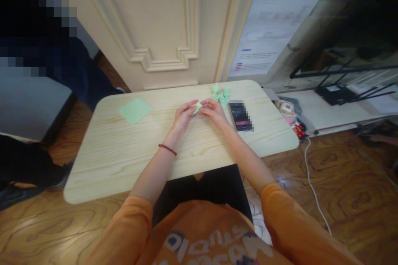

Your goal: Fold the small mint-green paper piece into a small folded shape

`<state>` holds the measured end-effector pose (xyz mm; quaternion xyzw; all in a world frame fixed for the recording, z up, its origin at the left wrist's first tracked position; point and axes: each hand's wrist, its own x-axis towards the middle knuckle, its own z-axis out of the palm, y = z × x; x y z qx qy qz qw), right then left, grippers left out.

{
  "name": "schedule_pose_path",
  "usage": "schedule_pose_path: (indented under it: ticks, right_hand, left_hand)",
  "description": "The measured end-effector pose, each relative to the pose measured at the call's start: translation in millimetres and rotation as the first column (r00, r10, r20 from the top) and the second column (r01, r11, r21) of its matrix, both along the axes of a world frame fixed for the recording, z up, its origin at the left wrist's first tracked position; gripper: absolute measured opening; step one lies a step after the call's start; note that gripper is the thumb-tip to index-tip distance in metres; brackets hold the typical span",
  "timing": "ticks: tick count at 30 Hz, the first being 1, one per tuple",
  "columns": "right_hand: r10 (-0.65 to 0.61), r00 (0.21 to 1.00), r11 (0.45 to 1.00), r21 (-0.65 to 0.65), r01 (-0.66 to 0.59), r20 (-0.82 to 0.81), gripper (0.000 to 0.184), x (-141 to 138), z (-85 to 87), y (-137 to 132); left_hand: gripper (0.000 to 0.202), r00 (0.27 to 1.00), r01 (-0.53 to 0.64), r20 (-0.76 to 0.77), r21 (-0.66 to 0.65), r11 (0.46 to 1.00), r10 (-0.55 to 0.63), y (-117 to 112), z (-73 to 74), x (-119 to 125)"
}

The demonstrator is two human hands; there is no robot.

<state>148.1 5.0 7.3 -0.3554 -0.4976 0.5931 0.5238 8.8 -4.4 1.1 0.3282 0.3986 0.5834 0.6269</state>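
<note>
Between my fingertips is a small piece of folded green paper (pixel 197 108), held above the middle of the table (pixel 124 161). My left hand (pixel 184 115) pinches its left side, and my right hand (pixel 214 112) grips its right side. The fingers partly cover the paper, so its exact folds cannot be made out. Just beyond my right hand lies a cluster of folded green paper pieces (pixel 220 94). Off to the left, a flat green paper sheet (pixel 136 110) rests on the tabletop.
A phone (pixel 240 116) lies right of my right hand. Past the table's right end are a low white shelf (pixel 336 109) with a black router-like device (pixel 336 94), and a white cable (pixel 311 178) on the floor. Another person's dark-clothed leg (pixel 90 78) is at the left.
</note>
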Motion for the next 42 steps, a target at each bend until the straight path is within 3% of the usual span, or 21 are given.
schedule_pose_path:
  ticks: [8, 13, 20, 25, 34, 42]
  right_hand:
    - [0.013, 0.998, 0.999, -0.048, -0.016, -0.060, 0.029, 1.3, 1.1, -0.4]
    - [-0.011, 0.996, 0.992, -0.126, -0.001, -0.093, 0.026, 0.5, 0.4, -0.2]
    - [-0.151, 0.989, 0.988, -0.009, 0.151, 0.000, 0.019, -3.0, 1.5, -0.7]
    - [-0.189, 0.982, 0.982, -0.005, 0.189, -0.014, 0.013, -2.1, -1.0, 0.6]
    - [-0.255, 0.967, 0.967, 0.001, 0.255, -0.011, 0.014, -4.7, 0.4, -1.5]
    - [-0.193, 0.981, 0.981, 0.019, 0.193, -0.009, 0.023, -3.2, -1.6, 0.1]
  left_hand:
    - [0.037, 0.999, 0.022, -0.032, -0.019, 1.000, -0.023, -0.4, 0.6, -0.4]
    - [0.039, 0.995, -0.001, -0.100, 0.063, 0.998, 0.008, 0.2, -1.6, 0.6]
    - [0.039, 0.973, -0.047, -0.212, 0.191, 0.980, 0.088, -2.1, -0.8, 4.3]
    - [0.038, 0.972, -0.046, -0.213, 0.243, 0.969, 0.099, -1.8, -3.6, 5.7]
    - [0.036, 0.977, -0.099, -0.165, 0.206, 0.973, 0.134, -1.9, -7.8, 10.5]
    - [0.034, 0.976, -0.133, -0.146, 0.193, 0.972, 0.162, -1.5, -8.4, 10.0]
